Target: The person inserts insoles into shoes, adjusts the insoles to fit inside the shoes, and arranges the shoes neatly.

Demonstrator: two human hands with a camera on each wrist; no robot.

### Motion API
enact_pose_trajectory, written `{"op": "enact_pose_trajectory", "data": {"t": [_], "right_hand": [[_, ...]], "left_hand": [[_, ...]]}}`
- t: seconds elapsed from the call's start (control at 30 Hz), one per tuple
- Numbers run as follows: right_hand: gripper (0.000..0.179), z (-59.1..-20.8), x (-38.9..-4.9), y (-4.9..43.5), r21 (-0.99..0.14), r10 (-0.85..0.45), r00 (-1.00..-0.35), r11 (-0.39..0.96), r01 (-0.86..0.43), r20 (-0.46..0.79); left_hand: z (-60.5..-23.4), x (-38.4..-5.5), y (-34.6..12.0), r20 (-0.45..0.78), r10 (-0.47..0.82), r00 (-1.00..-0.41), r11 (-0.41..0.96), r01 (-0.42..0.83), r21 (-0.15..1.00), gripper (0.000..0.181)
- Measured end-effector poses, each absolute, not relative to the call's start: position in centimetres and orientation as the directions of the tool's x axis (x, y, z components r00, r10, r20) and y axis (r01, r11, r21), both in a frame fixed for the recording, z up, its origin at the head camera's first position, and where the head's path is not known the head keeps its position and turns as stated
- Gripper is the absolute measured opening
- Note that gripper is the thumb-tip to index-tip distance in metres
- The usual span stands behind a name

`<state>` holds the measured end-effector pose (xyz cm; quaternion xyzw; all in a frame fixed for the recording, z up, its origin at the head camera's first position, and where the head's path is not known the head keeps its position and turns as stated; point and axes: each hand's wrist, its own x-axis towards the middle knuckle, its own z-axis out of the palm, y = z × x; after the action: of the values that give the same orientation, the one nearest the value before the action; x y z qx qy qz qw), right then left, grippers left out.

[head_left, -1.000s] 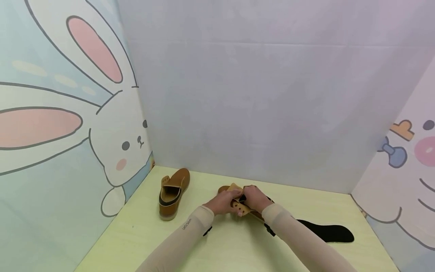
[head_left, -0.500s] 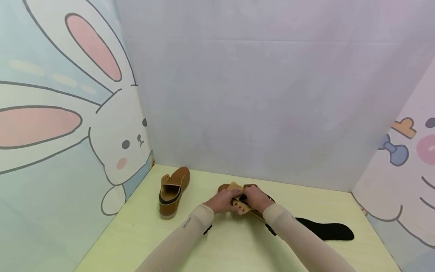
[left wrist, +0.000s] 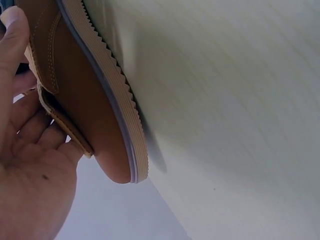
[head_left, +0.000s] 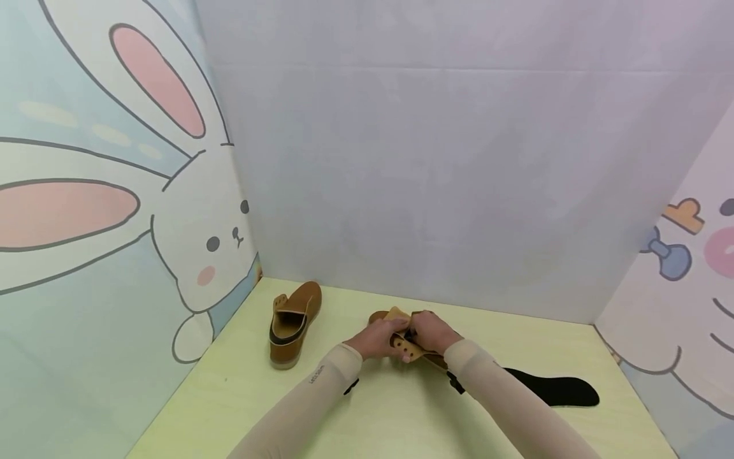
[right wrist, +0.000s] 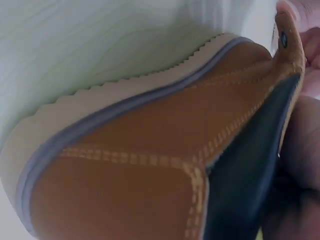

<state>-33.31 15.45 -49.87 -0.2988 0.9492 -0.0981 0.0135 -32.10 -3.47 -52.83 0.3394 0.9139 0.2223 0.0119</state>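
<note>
A brown leather shoe (head_left: 377, 315) with a pale ridged sole stands on the table between both hands. My left hand (head_left: 377, 340) grips its front opening, thumb on the near side and fingers behind the tongue (left wrist: 65, 125). Over the shoe's opening, my right hand (head_left: 431, 331) reaches in from the heel side with bent fingers. In the right wrist view, the dark collar lining (right wrist: 245, 175) shows beside those fingers (right wrist: 302, 135). Their tips are hidden, so what they hold inside cannot be made out. An eyelet flap (head_left: 407, 349) folds outward towards me.
A second brown shoe (head_left: 295, 325) stands at the back left, toe towards the wall. A black insole (head_left: 564, 390) lies on the pale table (head_left: 390, 421) beyond the right forearm. A plain back wall (head_left: 424, 191) and printed side walls enclose the table.
The right hand shifts very slightly over the shoe's opening. The left hand keeps its grip, and the shoe stays in place.
</note>
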Motion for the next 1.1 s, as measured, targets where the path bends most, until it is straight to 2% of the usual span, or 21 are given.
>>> {"op": "enact_pose_trajectory", "data": {"t": [0.2,0.43,0.67,0.97,1.1], "right_hand": [[0.025,-50.1,-33.3,15.9,-0.219,-0.588,-0.808,0.783,-0.582,0.046],[0.028,-49.6,-31.6,16.1,-0.138,-0.587,-0.810,0.803,-0.579,-0.017],[0.030,-48.1,-30.5,17.0,-0.113,-0.594,-0.801,0.803,-0.585,-0.075],[0.022,-48.6,-31.4,18.6,-0.260,-0.665,-0.743,0.732,-0.630,-0.072],[0.024,-48.6,-31.4,19.0,-0.280,-0.644,-0.757,0.751,-0.597,-0.111]], "left_hand": [[-52.8,-32.1,-3.4,0.109,0.617,-0.780,0.679,0.597,0.427,0.085],[-52.8,-31.9,-3.3,0.096,0.606,-0.790,0.697,0.585,0.416,0.089],[-52.8,-31.9,-3.4,0.095,0.588,-0.803,0.710,0.569,0.415,0.089],[-53.0,-31.8,-3.4,0.088,0.588,-0.804,0.697,0.559,0.450,0.088],[-52.9,-31.8,-3.4,0.089,0.579,-0.811,0.695,0.547,0.467,0.088]]}}
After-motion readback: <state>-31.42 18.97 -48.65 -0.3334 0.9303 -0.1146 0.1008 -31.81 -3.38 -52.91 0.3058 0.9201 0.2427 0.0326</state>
